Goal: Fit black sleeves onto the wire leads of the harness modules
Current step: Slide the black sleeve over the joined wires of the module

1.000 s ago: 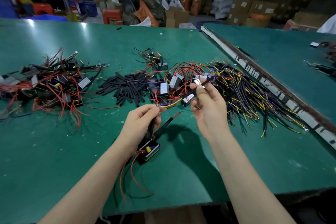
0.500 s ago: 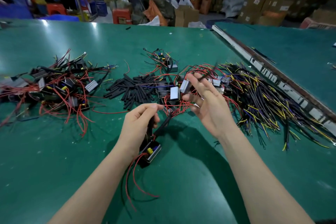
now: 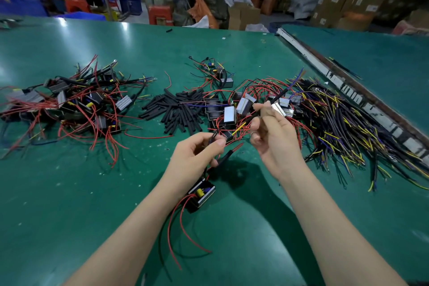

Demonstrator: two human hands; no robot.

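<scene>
My left hand (image 3: 197, 153) pinches the wire leads of a black harness module (image 3: 201, 194), which hangs just below it over the green table (image 3: 69, 204). One red lead with a black sleeve (image 3: 226, 157) on it sticks out to the right of that hand. My right hand (image 3: 272, 137) holds a sleeved wire lead (image 3: 277, 96) with blue and yellow ends, lifted above the module pile. Loose black sleeves (image 3: 178, 109) lie in a heap behind my hands.
A pile of modules with red wires (image 3: 76, 104) lies at the left. More silver-faced modules (image 3: 232, 111) sit in the middle, and a spread of sleeved yellow-tipped wires (image 3: 348, 127) at the right. A metal rail (image 3: 348, 90) divides the two tables.
My right hand has drawn a sleeved wire out of the pile and now holds it up, closer to my left hand. The left hand has kept its hold on the module's leads.
</scene>
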